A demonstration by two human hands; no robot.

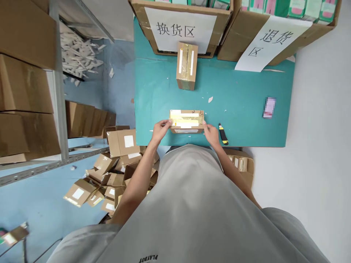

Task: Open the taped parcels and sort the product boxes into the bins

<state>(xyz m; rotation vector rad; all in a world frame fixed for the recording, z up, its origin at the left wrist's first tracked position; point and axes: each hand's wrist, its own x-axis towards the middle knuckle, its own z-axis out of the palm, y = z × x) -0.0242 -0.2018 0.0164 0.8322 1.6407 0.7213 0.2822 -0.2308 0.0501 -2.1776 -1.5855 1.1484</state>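
A small taped cardboard box [187, 130] with white labels lies near the front edge of the green table. My left hand [161, 129] grips its left end, thumb and fingers closed on the corner. At the opposite end, my right hand [210, 133] holds the right side in the same way. Just right of that hand rests a black and yellow utility knife [223, 134]. Farther back on the table stands a second taped cardboard box [187, 65], in front of a large carton.
Two large open cartons, the left carton [137, 11] and the right carton [233, 47], hold green packages at the back of the green table [246, 95]. A blurred pinkish item [269, 107] lies at right. Discarded boxes [109, 182] heap on the floor left; shelving [61, 109] holds cartons.
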